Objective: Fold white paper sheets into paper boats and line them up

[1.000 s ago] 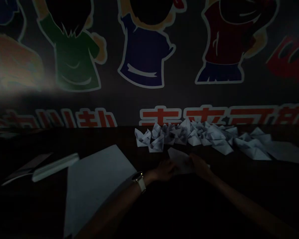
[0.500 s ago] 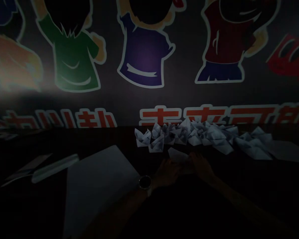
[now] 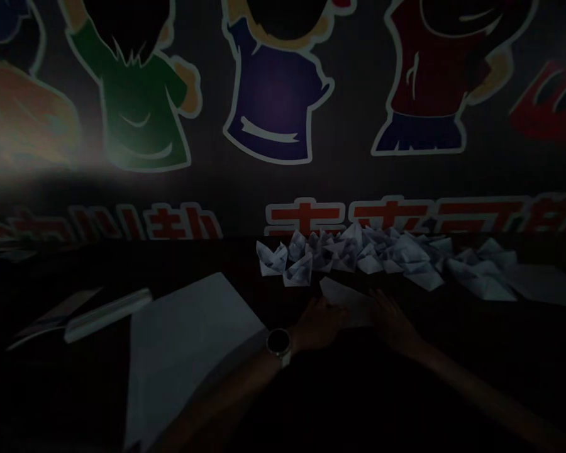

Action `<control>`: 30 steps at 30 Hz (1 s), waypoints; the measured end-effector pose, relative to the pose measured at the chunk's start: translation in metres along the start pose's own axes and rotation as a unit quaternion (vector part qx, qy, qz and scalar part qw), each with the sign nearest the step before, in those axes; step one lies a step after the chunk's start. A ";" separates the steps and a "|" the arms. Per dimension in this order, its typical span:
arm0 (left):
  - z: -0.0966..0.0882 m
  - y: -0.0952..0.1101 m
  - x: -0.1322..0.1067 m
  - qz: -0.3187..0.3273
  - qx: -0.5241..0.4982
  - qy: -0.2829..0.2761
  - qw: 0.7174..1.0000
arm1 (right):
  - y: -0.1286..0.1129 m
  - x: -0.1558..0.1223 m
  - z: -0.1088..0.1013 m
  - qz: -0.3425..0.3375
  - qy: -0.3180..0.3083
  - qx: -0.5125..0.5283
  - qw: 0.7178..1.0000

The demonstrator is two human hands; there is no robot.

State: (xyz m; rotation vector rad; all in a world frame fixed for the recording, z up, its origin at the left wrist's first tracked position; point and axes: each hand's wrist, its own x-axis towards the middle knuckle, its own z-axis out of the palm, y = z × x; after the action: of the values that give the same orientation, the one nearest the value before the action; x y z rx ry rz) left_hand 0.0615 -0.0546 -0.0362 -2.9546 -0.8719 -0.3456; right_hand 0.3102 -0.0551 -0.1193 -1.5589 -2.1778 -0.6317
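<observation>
Pressing the small folded white paper piece (image 3: 353,303) neatly likely calls for steadying one end while bearing down evenly along the edge. It lies on the dark worktop (image 3: 236,261), before the white folded-paper boats (image 3: 358,251). Left hand (image 3: 318,322) and right hand (image 3: 397,326) angle inward, palms down, fingers stretched onto it; the gloom hides whether they pinch.

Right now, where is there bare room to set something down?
The dark table looks bare behind the white sheet, left of the folded papers. Crowded: back right, among those papers, and mid-table, where left hand and right hand touch a paper piece. Nearer than the hands, too dark to tell.
</observation>
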 end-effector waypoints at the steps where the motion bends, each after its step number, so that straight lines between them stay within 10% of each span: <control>1: 0.000 0.000 0.000 -0.001 -0.002 -0.003 1.000 | 0.010 -0.006 0.000 0.016 -0.011 0.001 1.000; 7: 0.002 -0.001 0.001 -0.001 -0.009 0.005 1.000 | 0.037 -0.025 -0.029 0.092 0.017 0.001 0.996; 14: 0.003 0.000 0.001 -0.001 -0.016 0.018 1.000 | -0.021 -0.019 -0.083 -0.064 -0.052 0.089 0.993; 30: 0.009 -0.021 0.008 -0.011 -0.097 -0.015 0.995 | -0.091 0.023 -0.116 -0.174 -0.120 0.232 0.949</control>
State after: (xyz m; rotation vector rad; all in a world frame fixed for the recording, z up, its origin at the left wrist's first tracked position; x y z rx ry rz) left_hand 0.0589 -0.0320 -0.0440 -3.1369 -0.9247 -0.4120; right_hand 0.2223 -0.1285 -0.0240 -1.0587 -2.5693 -0.0005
